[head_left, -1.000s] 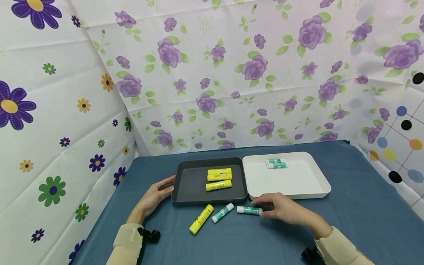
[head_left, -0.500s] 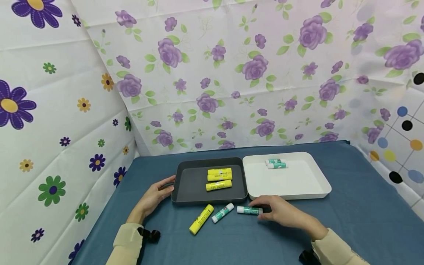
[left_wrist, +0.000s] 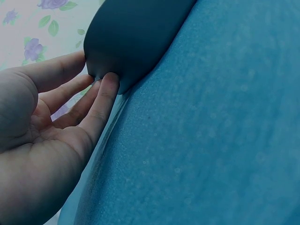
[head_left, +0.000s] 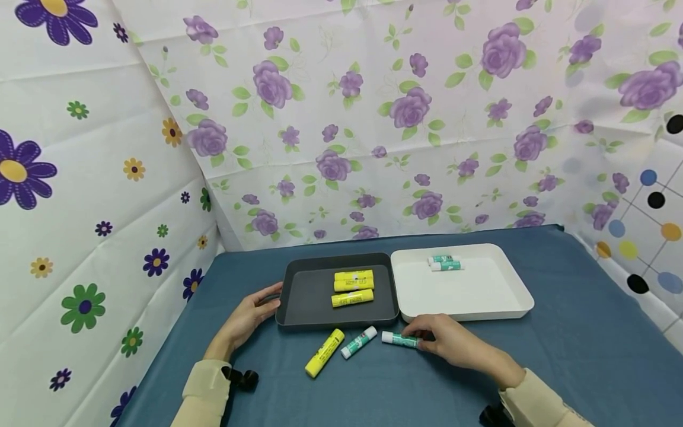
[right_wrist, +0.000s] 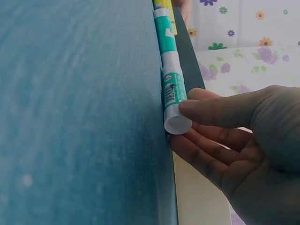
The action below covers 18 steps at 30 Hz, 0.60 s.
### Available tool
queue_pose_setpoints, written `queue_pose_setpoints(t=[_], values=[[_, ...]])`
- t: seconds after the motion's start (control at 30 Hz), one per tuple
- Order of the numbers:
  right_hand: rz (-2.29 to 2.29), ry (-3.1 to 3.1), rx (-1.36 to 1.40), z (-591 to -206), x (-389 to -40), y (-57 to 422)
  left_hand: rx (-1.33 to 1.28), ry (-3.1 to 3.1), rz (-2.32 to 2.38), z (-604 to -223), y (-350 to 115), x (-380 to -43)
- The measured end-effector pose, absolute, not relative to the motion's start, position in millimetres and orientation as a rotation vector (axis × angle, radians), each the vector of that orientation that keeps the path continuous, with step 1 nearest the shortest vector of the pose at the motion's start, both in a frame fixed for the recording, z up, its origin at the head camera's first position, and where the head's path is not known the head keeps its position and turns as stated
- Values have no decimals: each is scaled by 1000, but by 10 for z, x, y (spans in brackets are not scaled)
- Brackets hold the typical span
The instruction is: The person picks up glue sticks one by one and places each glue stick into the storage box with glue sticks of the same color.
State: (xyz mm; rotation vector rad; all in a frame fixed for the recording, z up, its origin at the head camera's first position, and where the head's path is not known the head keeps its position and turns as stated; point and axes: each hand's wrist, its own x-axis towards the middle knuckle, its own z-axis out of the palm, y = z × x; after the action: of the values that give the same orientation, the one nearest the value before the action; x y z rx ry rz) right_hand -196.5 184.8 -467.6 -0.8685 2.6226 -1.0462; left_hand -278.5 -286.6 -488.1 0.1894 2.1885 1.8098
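My right hand (head_left: 453, 341) pinches the right end of a green and white glue stick (head_left: 400, 339) lying on the cloth in front of the trays. In the right wrist view, the thumb of that hand (right_wrist: 262, 173) lies on the white end of the glue stick (right_wrist: 175, 91), with fingers behind it. My left hand (head_left: 246, 320) touches the left side of a dark grey tray (head_left: 304, 314); its fairly straight fingertips rest at the tray corner (left_wrist: 126, 42) in the left wrist view. Another green glue stick (head_left: 359, 343) and a yellow glue stick (head_left: 324, 353) lie between the hands.
Several yellow glue sticks (head_left: 353, 286) lie in the dark tray. Beside it, a white tray (head_left: 480, 302) holds two green glue sticks (head_left: 446, 266). A blue cloth (head_left: 299, 403) covers the table, and a flowered curtain (head_left: 363, 130) hangs behind.
My right fingers have closed in on the right end of the green glue stick, which has tilted slightly. The left hand has stayed at the dark tray.
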Motion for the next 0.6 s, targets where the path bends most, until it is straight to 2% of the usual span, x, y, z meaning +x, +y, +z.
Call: queue_pose_setpoints(t=[0.6], values=[[-889,2611,-891,-4607,-1958,1909,206,2208,1790,-4871,-2865,-2781]])
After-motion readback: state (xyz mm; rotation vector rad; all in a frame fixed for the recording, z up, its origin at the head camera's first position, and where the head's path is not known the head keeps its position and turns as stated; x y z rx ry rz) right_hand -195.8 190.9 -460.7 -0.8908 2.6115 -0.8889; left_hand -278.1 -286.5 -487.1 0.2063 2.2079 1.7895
